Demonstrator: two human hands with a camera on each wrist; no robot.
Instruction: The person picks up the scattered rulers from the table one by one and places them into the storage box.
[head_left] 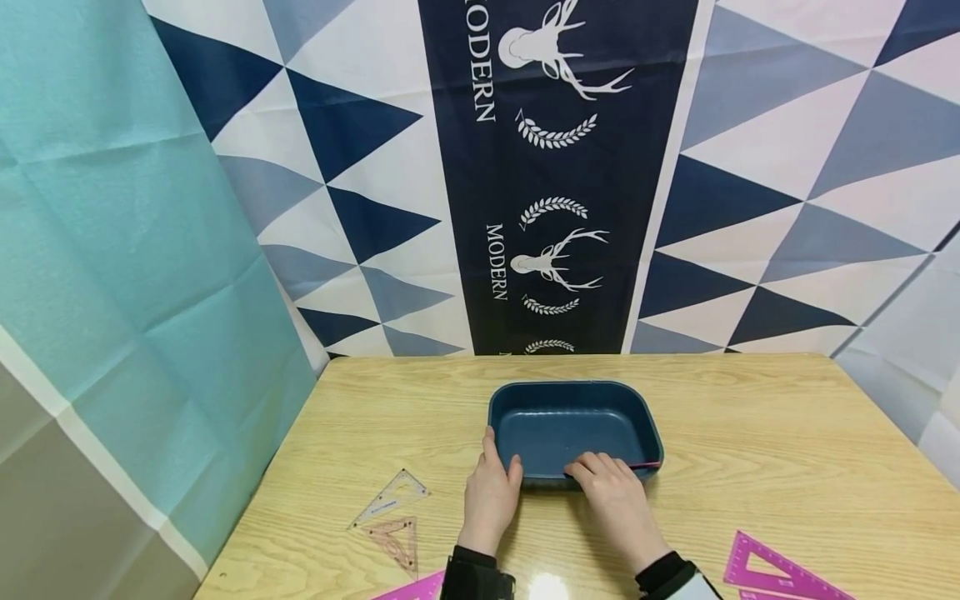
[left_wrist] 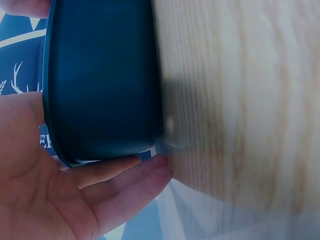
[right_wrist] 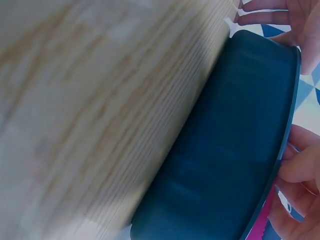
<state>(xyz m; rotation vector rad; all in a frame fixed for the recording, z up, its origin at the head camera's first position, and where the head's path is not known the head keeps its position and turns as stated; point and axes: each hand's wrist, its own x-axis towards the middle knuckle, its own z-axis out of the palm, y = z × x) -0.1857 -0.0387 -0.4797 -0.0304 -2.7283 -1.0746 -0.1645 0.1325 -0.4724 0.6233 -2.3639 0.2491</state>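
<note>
A dark blue rectangular basin [head_left: 573,417] stands on the table. My left hand [head_left: 491,497] holds its near left corner, with the thumb over the rim and the other fingers along the outer side wall [left_wrist: 107,85]. My right hand [head_left: 618,504] is at the near rim, its fingers curled down into the basin. They pinch a bright pink ruler [right_wrist: 261,217] with a wavy edge. From the head it shows as a thin pink strip along the near rim, running to the right corner; the rest is hidden by the hand and wall.
On the wooden table [head_left: 750,433], a clear set square [head_left: 390,502] and a pale pink see-through one [head_left: 408,546] lie left of the basin. A magenta piece [head_left: 416,588] shows at the near edge. At the near right lies a magenta set square [head_left: 742,554]. Patterned cloth hangs behind.
</note>
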